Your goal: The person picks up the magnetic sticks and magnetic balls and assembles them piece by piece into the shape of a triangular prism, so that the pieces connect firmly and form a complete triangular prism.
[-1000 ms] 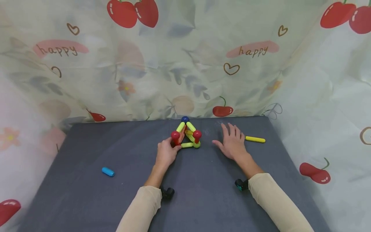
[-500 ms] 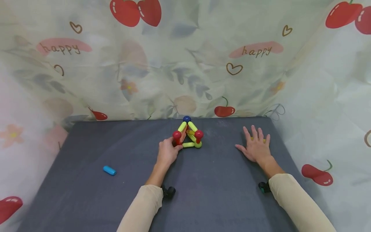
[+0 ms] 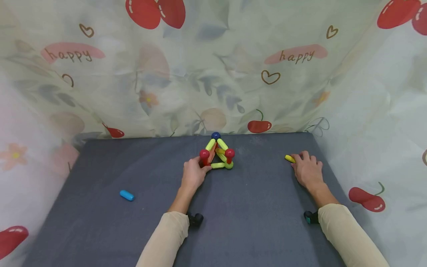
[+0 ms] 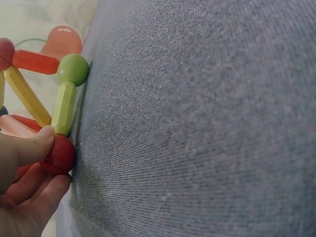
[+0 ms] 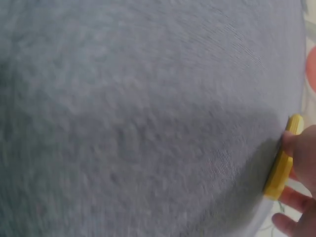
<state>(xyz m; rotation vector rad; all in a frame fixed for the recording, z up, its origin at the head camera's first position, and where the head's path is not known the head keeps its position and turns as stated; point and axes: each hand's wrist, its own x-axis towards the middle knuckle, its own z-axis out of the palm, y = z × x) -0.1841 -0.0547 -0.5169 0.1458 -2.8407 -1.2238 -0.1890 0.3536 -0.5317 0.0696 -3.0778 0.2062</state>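
My left hand (image 3: 193, 173) grips the near left corner of a frame built from magnetic rods and balls. In the left wrist view, the thumb and fingers hold a red ball (image 4: 60, 154) there, joined to a light green rod (image 4: 64, 108) and a green ball (image 4: 73, 69). A blue ball (image 3: 215, 135) tops the far end of the frame, and a second red ball (image 3: 229, 153) sits on its right side. Out to the right, my right hand (image 3: 308, 171) pinches a yellow magnetic rod (image 5: 280, 173) low over the cloth, its left end sticking out past the fingertips.
A short blue rod (image 3: 127, 195) lies on the left of the dark grey table (image 3: 247, 222). Behind the back edge hangs a pale curtain (image 3: 186, 92) printed with cherries and hearts, which also flanks both sides.
My right hand has moved right to the yellow rod, passed over it with spread fingers, and now pinches it. My left hand keeps its hold on the frame.
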